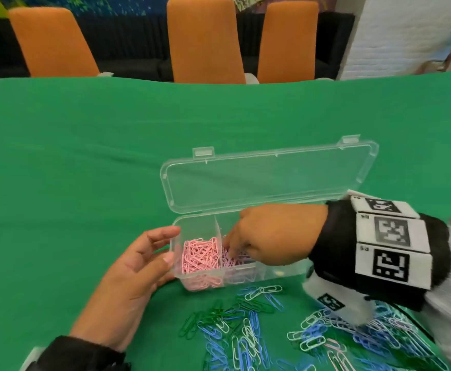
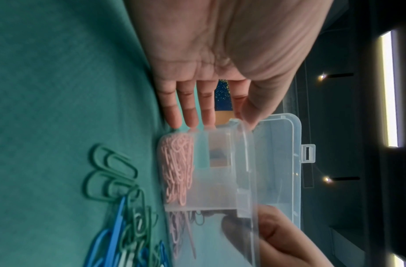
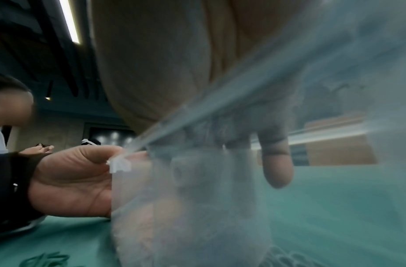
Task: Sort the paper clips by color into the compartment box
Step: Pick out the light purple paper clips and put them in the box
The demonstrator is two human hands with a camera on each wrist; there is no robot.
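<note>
Your left hand lay with straight fingers against the end wall of the compartment box, bracing it so it would not slide on the table. Your right hand dipped into the second compartment, fingertips down among lilac clips; whether that grip pinched one I cannot tell. Pink clips filled the end compartment. The lid lay folded back, and loose blue, green and white clips waited just beside the box, within reach.
</note>
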